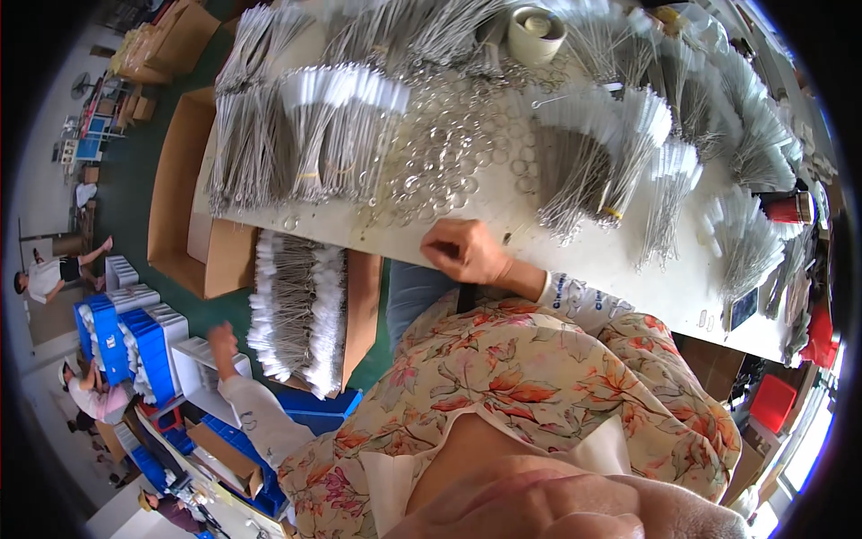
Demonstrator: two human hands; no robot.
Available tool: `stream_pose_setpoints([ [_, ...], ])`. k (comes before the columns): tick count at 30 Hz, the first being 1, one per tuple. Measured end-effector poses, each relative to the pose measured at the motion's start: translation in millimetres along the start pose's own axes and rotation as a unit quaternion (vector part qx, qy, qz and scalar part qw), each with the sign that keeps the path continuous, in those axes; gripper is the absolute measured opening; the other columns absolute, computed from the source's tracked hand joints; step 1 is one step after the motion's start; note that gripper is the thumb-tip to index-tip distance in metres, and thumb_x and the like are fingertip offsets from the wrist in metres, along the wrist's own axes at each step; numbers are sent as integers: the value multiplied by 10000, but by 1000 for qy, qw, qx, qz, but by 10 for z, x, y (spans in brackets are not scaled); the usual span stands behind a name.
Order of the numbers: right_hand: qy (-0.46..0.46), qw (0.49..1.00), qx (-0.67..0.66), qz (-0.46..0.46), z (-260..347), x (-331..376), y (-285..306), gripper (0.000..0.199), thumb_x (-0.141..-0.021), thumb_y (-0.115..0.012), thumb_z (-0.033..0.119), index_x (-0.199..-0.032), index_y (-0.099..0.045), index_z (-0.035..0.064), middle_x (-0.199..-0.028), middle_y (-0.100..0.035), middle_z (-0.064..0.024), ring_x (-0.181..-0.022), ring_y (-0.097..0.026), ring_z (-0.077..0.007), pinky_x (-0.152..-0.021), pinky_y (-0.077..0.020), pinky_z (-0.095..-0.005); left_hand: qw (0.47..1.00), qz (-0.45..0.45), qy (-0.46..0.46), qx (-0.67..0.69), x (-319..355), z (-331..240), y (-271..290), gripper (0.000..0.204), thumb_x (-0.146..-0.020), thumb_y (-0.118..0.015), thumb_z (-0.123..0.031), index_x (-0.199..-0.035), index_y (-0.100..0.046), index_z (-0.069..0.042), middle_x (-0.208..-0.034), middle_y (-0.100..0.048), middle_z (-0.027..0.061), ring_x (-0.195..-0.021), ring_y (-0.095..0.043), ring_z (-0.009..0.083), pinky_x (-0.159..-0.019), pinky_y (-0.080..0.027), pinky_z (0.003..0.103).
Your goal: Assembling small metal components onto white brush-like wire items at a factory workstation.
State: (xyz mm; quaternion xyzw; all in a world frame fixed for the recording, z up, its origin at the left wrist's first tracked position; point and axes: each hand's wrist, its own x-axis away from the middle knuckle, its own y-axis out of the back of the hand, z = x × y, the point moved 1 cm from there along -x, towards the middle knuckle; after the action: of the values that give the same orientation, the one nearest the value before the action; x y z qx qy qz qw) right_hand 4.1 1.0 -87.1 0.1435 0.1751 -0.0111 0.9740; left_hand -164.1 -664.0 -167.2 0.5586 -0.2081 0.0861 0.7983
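Two hands are seen at work. To the left, the left hand (222, 341) is stretched down beside a cardboard box (359, 305) stacked with white-tipped wire brushes (296, 310), near a white bin (202, 364); whether its fingers grip anything cannot be told. Further right, the right hand (462, 251) is rested at the near edge of the bench (584, 256), fingers curled loosely, nothing visibly held. Metal rings (440, 153) are scattered just beyond it, between bundled brushes (305, 135).
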Motion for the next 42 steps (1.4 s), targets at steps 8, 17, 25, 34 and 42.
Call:
stream_pose_setpoints([
  [8,-136,969,-187,88,466,9,997,117,-834,-604,112,-865,-638,5,-756,-622,-34,-627,-537,-78,-555,-433,-232,799,-339,-275,413,-1222,-3392,4445,327,-915,-508,-248,-1122,-569,-2,-1008,-643,83,-917,-616,157,-816,-447,257],
  [17,-60,925,354,-126,686,-176,3219,142,-849,-591,146,-926,-670,57,-777,-668,-65,-651,-638,-128,-581,-528,-246,946,-83,-85,303,-3196,-5018,4678,442,-777,-641,-306,-1095,-589,-3,-1037,-627,127,-909,-613,235,-750,-465,372],
  [25,-236,893,356,138,23,-1080,3438,176,-814,-614,154,-968,-667,87,-812,-657,-75,-564,-616,-134,-574,-512,-254,968,-222,-107,50,-3191,-4974,4644,252,-732,-645,-234,-844,-647,-7,-795,-660,140,-684,-649,269,-632,-517,374],
  [34,-260,806,443,295,-385,-1231,3161,202,-689,-653,97,-887,-683,127,-767,-654,-43,-656,-630,-164,-657,-495,-322,962,-80,-85,247,-3068,-4864,4568,142,-741,-617,-124,-785,-619,11,-637,-608,104,-509,-587,195,-450,-493,339],
  [42,-210,810,471,280,-433,-1122,3173,149,-694,-644,87,-833,-681,125,-755,-649,-32,-750,-630,-204,-695,-482,-343,968,-89,-73,223,-2972,-4927,4607,128,-746,-586,-135,-779,-612,-14,-603,-601,92,-484,-579,189,-459,-463,326],
])
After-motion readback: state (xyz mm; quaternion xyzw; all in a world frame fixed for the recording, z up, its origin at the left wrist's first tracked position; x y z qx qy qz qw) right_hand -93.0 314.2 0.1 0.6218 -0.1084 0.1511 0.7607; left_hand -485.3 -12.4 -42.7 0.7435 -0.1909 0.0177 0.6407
